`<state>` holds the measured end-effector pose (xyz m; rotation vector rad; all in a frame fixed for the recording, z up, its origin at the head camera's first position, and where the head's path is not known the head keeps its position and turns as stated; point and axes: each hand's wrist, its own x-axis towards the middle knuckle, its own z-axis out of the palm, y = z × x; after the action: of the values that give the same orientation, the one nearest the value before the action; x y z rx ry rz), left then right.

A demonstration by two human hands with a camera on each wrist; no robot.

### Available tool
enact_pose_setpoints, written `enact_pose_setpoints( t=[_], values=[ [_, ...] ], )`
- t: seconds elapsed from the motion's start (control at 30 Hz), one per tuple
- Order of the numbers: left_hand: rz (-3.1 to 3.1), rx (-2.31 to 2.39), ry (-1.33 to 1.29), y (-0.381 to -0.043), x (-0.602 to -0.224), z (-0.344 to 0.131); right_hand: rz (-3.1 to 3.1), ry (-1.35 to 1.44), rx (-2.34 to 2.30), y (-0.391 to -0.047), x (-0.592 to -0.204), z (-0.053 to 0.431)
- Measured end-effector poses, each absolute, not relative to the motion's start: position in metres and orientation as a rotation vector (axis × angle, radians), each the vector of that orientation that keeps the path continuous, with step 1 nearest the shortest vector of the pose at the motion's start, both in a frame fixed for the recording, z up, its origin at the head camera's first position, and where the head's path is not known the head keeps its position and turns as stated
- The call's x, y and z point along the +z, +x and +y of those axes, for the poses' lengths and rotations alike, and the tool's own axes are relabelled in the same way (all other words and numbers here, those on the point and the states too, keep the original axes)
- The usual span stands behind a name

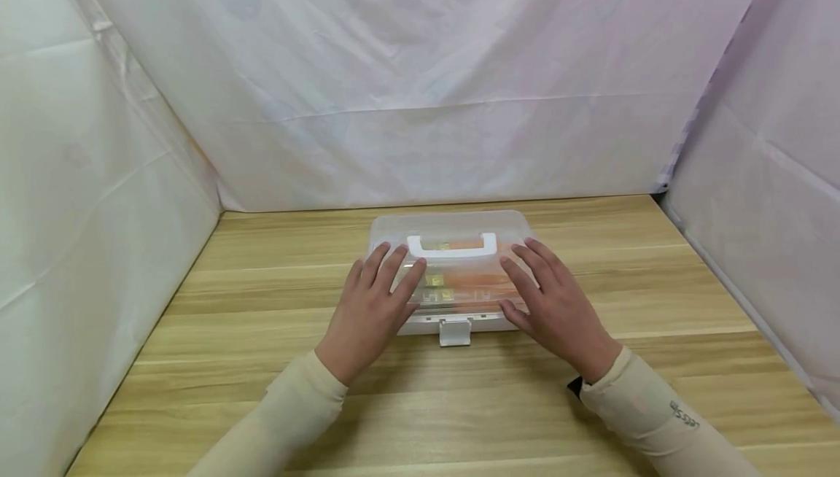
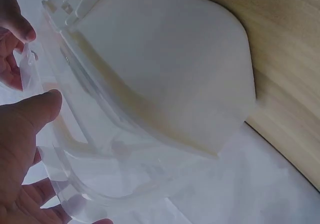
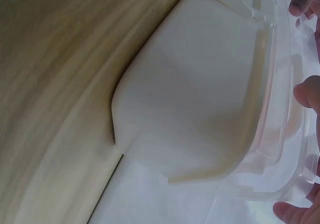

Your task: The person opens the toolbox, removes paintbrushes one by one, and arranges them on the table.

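A plastic storage box with a clear lid [image 1: 453,225], white handle [image 1: 453,252] and white front latch [image 1: 455,332] sits on the table. The latch sticks outward from the front. Through the lid show orange and yellow contents, their kind unclear. My left hand [image 1: 374,305] rests on the lid's left side with fingers spread; my right hand [image 1: 561,309] does likewise on the right. Both thumbs are near the front edge. In the left wrist view, the white base [image 2: 165,59] stands below the lid and thumb. The right wrist view shows the base [image 3: 185,84] from its other end.
The box stands toward the back of a wood-grain table [image 1: 262,316]. White cloth [image 1: 420,134] hangs behind it, with more cloth along the left and right sides. A small black object [image 1: 575,387] shows at the right sleeve's cuff.
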<state>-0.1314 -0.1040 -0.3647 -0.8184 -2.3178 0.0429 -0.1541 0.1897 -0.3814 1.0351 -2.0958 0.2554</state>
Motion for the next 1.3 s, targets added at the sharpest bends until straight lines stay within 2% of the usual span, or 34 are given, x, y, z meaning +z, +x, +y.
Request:
enact_pose_setpoints(
  t=[0.7,1.3],
  values=[
    [-2.208,-0.088,-0.779,-0.138,-0.352,-0.105,-1.971,0.951,0.176,-0.161,-0.367,0.194],
    [-2.35,-0.29,-0.669,-0.133,-0.381,-0.137,-2.075,0.935,0.258,-0.174,-0.339,0.197]
  ],
)
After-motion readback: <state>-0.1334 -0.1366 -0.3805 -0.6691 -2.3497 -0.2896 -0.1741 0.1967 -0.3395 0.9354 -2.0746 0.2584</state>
